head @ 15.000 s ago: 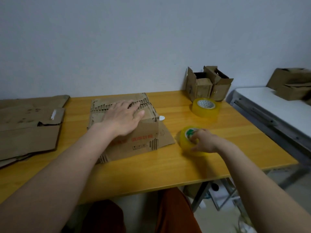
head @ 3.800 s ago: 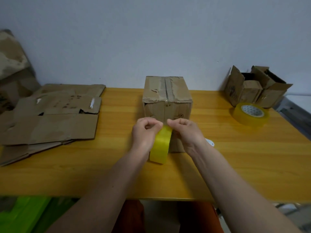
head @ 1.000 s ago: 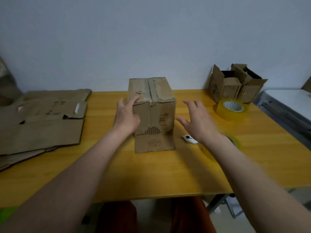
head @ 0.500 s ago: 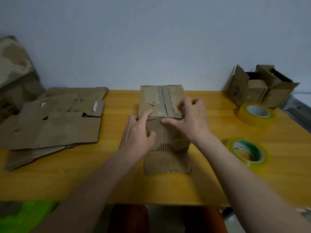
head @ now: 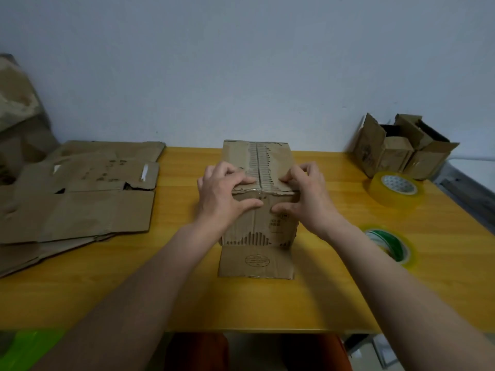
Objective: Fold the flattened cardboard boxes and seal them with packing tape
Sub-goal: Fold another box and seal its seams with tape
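Pressing both hands on one folded box (head: 257,210) at the middle of the tabletop (head: 187,298), we curl our left hand (head: 223,195) and right hand (head: 304,196) over its near top edge, fingers on the top flaps, thumbs on the front. Two tape rolls lie right of it: one near (head: 389,246), one farther back (head: 396,189). A stack of flat boxes (head: 77,194) lies left; we cannot count them.

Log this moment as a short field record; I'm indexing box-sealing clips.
box: upright cardboard box at table centre, top flaps closed
left hand: grips box's near top edge
right hand: grips same edge
tape: green-core tape roll and clear tape roll, right
waiting: flattened boxes, left
back right: small open boxes
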Motion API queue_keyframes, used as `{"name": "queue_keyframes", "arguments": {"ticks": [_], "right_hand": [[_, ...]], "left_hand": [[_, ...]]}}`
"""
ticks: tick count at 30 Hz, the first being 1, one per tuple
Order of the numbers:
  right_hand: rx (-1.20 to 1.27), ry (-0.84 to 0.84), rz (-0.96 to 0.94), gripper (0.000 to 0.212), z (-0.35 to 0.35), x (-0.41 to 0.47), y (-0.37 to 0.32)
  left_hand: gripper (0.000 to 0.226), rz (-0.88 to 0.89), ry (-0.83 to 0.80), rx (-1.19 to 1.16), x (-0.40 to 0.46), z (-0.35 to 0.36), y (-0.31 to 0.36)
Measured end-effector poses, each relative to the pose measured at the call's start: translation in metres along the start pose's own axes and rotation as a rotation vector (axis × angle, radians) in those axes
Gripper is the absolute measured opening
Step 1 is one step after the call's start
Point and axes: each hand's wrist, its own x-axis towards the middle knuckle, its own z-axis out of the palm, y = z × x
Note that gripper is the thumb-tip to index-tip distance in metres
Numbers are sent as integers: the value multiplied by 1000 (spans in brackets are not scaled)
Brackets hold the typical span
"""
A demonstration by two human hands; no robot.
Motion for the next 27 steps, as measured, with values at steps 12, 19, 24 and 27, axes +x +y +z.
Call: {"name": "queue_keyframes", "arguments": {"ticks": [12, 19, 24, 27], "right_hand": [[204, -184, 24, 36, -24, 7, 4], [-110, 32, 72, 65, -1, 11, -13], [-163, 5, 18, 65, 0, 4, -13], [-212, -62, -15, 51, -14, 3, -16]], "left_hand": [[53, 66, -22, 68, -3, -8, -2], [41, 1, 89, -234, -6, 2, -9], [54, 84, -38, -168, -12, -11, -20], [47, 219, 44, -8, -14, -16, -13]]}}
